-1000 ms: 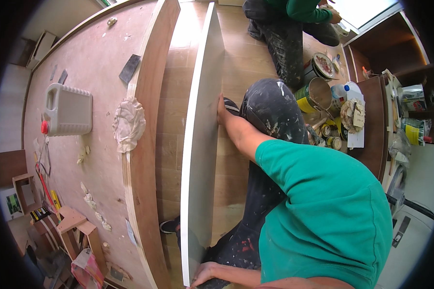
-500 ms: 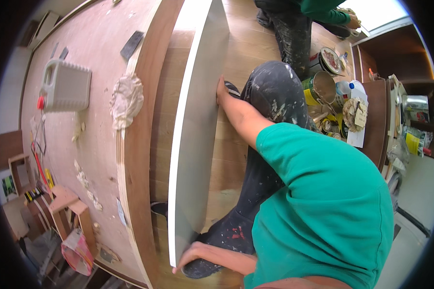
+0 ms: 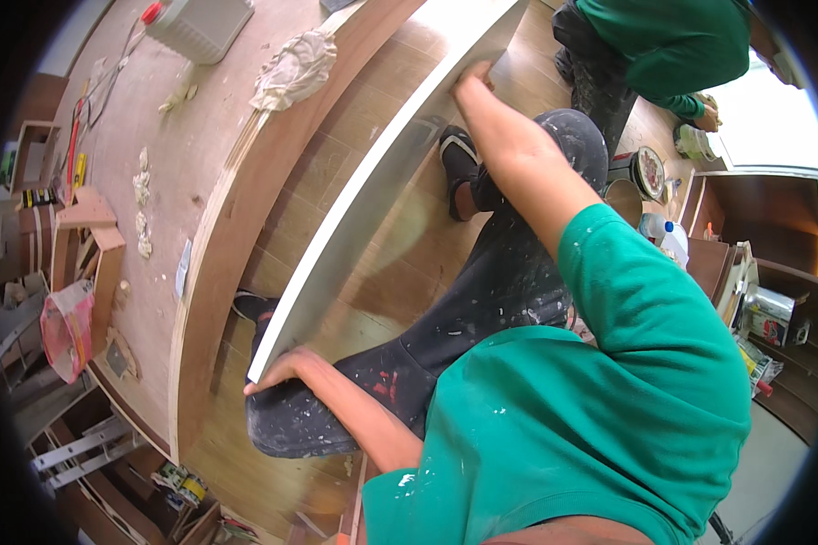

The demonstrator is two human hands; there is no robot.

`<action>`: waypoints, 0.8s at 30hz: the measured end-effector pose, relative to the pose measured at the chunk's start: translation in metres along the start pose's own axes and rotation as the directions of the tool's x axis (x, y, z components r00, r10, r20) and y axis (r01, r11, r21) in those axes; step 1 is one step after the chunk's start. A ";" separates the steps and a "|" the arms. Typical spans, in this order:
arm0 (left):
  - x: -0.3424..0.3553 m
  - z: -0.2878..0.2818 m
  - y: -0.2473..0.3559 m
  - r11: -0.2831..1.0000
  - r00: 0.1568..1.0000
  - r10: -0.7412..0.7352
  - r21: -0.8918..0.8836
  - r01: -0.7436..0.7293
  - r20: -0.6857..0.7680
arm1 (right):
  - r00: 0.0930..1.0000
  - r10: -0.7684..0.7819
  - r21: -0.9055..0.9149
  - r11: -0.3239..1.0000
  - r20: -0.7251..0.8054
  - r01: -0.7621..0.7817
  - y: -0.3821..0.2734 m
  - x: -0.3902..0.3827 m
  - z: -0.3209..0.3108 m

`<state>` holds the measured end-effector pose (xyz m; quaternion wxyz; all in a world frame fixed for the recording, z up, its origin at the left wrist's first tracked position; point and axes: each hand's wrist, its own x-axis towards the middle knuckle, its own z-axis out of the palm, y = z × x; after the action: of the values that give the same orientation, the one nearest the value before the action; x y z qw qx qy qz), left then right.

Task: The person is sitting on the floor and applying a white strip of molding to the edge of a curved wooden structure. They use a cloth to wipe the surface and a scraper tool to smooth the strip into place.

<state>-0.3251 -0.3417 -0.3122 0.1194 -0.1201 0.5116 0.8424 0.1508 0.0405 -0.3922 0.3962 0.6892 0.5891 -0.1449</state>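
A long board point(image 3: 386, 173) with a white edge and a smooth grey face stands on edge in front of me, slanting from near left to far right. My left hand point(image 3: 286, 366) grips its near end, beside my bent left knee. Farther along, my right hand point(image 3: 474, 76) holds the board close to its far end, the palm by the white edge and some fingers against the grey face. My legs, in paint-spotted dark trousers point(image 3: 482, 282), are spread on the near side, with one dark shoe point(image 3: 459, 154) beyond the right shin.
A wooden worktable point(image 3: 168, 263) on the left carries a crumpled cloth point(image 3: 295, 71), a jug with a red cap point(image 3: 200, 27) and putty lumps. A co-worker in green point(image 3: 668, 45) bends at the far right, near an open bucket point(image 3: 648, 171). Shelving point(image 3: 763, 213) stands right.
My view has turned, and the board now slants more to the right. My right hand has moved up toward its far end and onto its edge; my left hand stays at the near end.
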 end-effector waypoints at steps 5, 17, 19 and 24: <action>0.002 -0.004 -0.010 0.999 0.999 0.002 0.047 -0.001 -0.032 | 0.985 0.142 -0.249 0.955 -0.100 -0.163 0.071 0.004 -0.043; 0.054 -0.036 -0.049 0.990 0.992 -0.127 0.066 0.126 0.010 | 0.700 -0.153 0.448 0.670 -0.697 0.592 -0.013 -0.059 -0.069; 0.061 -0.042 -0.054 0.991 0.992 -0.124 0.057 0.124 -0.005 | 0.693 -0.239 0.349 0.726 -0.680 0.593 -0.050 -0.067 -0.086; 0.075 -0.059 -0.064 0.983 0.982 -0.181 0.005 0.182 -0.052 | 0.710 -0.428 0.203 0.760 -0.559 0.617 -0.083 -0.130 -0.053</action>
<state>-0.3706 -0.3597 -0.4165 0.1832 -0.1871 0.5055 0.8222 0.0259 -0.0131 -0.3025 0.0387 0.5651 0.8026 -0.1871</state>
